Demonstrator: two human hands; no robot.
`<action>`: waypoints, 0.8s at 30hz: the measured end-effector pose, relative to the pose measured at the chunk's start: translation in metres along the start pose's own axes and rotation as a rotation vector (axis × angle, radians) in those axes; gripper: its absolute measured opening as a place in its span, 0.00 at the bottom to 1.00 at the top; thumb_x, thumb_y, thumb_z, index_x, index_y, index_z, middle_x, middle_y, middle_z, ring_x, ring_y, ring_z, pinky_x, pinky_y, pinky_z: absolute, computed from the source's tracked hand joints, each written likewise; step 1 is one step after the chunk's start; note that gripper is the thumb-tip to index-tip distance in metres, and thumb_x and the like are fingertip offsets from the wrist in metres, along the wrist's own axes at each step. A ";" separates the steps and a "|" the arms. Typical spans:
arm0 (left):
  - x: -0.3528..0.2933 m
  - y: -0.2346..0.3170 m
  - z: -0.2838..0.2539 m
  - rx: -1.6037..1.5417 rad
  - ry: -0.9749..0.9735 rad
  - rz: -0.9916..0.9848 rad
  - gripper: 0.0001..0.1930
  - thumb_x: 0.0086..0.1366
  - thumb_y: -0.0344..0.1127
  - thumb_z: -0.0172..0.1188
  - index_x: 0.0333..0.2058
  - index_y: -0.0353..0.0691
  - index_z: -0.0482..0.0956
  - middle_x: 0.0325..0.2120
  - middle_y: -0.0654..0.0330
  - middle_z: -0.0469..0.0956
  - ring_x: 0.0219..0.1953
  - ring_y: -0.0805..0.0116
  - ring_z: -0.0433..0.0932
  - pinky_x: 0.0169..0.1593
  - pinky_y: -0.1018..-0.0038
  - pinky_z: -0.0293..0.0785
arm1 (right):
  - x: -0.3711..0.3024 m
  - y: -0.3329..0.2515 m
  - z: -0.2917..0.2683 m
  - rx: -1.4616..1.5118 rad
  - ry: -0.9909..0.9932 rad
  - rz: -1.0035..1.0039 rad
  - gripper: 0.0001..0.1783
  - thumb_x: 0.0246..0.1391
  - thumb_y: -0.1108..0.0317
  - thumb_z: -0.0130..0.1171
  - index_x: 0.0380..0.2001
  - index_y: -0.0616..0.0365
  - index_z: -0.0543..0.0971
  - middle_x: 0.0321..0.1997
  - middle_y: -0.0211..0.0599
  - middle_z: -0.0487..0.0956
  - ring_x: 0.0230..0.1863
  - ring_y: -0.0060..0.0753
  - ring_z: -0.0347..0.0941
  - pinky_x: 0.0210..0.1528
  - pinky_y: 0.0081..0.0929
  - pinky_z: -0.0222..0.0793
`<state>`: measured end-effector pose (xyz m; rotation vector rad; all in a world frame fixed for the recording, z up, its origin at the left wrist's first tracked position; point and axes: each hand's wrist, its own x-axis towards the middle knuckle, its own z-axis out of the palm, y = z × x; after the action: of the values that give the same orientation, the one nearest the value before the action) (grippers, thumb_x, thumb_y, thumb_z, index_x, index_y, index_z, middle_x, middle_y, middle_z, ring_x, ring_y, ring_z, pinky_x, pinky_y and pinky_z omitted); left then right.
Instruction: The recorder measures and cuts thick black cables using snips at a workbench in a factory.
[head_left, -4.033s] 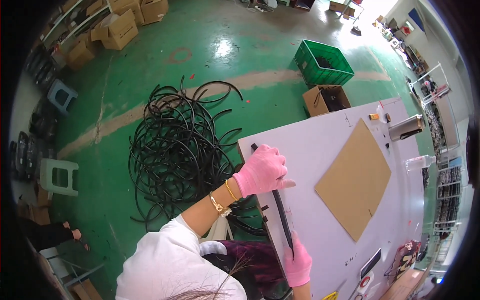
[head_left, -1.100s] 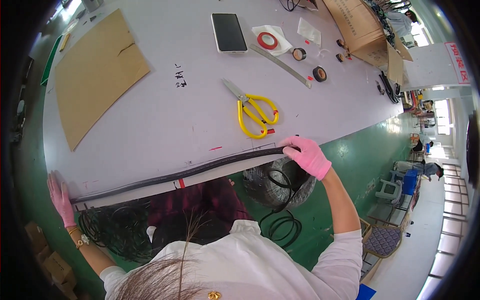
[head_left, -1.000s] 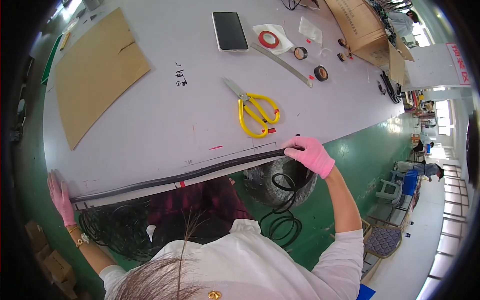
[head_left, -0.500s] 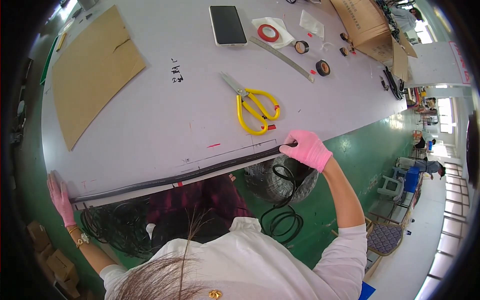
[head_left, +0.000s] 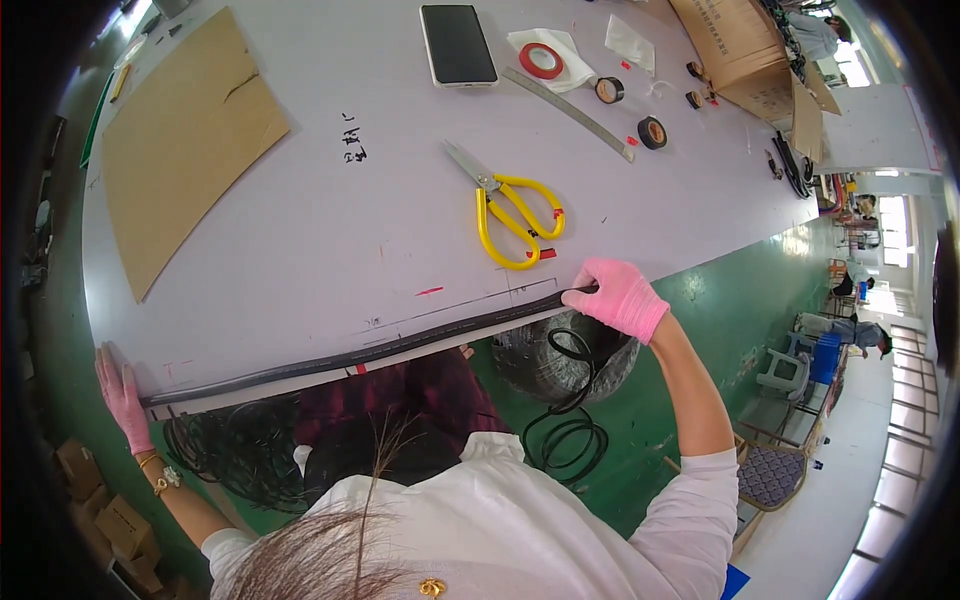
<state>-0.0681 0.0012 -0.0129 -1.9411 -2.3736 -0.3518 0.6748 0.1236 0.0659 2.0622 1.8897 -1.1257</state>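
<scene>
A long black tube [head_left: 360, 357], or sleeve-like strip, lies along the near edge of the table [head_left: 330, 240]. Its right end is pinched between the thumb and fingers of my right hand [head_left: 620, 302], in a pink glove. My left hand [head_left: 123, 402], gloved in pink too, rests at the table's left corner with fingers stretched out, beside the tube's left end. Between the hands, the tube runs next to ruled marks drawn on the tabletop. Yellow-handled scissors [head_left: 487, 183] lie beyond it, blades pointing away.
Farther back are a phone [head_left: 460, 45], a steel ruler [head_left: 570, 113], red tape [head_left: 541, 61] and black tape rolls [head_left: 652, 132]. Cardboard [head_left: 190, 150] covers the left side; an open carton [head_left: 735, 55] stands far right. Coiled black tubing [head_left: 570, 440] hangs below the near edge.
The view has shifted very slightly. Both hands and the tube keep the same places on the table.
</scene>
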 end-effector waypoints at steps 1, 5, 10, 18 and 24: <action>0.000 0.000 0.000 -0.004 0.000 -0.006 0.28 0.69 0.43 0.45 0.64 0.37 0.60 0.65 0.51 0.59 0.68 0.54 0.53 0.69 0.63 0.47 | 0.000 -0.001 0.000 -0.038 0.010 -0.010 0.19 0.44 0.54 0.64 0.28 0.61 0.79 0.29 0.45 0.81 0.35 0.42 0.78 0.42 0.33 0.72; 0.001 -0.001 -0.003 0.007 0.009 -0.011 0.28 0.69 0.43 0.45 0.64 0.37 0.60 0.65 0.50 0.59 0.68 0.54 0.53 0.68 0.63 0.47 | 0.002 -0.007 0.000 -0.173 0.015 0.010 0.17 0.43 0.56 0.64 0.26 0.61 0.79 0.29 0.47 0.80 0.34 0.44 0.78 0.41 0.34 0.72; 0.002 0.004 -0.005 0.092 -0.017 -0.030 0.28 0.69 0.41 0.46 0.64 0.36 0.59 0.65 0.50 0.59 0.68 0.53 0.54 0.69 0.63 0.47 | 0.006 -0.030 -0.015 -0.344 -0.125 0.061 0.19 0.46 0.53 0.60 0.29 0.60 0.80 0.32 0.47 0.80 0.38 0.47 0.77 0.44 0.37 0.72; 0.005 0.366 0.017 -0.428 -0.031 0.389 0.26 0.50 0.30 0.63 0.52 0.38 0.73 0.51 0.49 0.72 0.55 0.51 0.69 0.58 0.58 0.63 | 0.010 -0.013 -0.012 -0.372 -0.122 0.035 0.20 0.44 0.51 0.61 0.28 0.59 0.80 0.31 0.47 0.80 0.37 0.47 0.78 0.44 0.37 0.72; -0.013 0.555 0.028 -0.551 -0.331 0.726 0.12 0.53 0.42 0.62 0.35 0.47 0.80 0.34 0.60 0.75 0.42 0.59 0.74 0.45 0.63 0.68 | 0.014 -0.013 -0.010 -0.320 -0.090 -0.030 0.21 0.42 0.49 0.63 0.28 0.59 0.81 0.32 0.46 0.81 0.38 0.46 0.78 0.44 0.37 0.73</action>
<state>0.4771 0.0961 0.0353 -3.1353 -1.6053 -0.7174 0.6663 0.1433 0.0703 1.7869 1.9171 -0.8396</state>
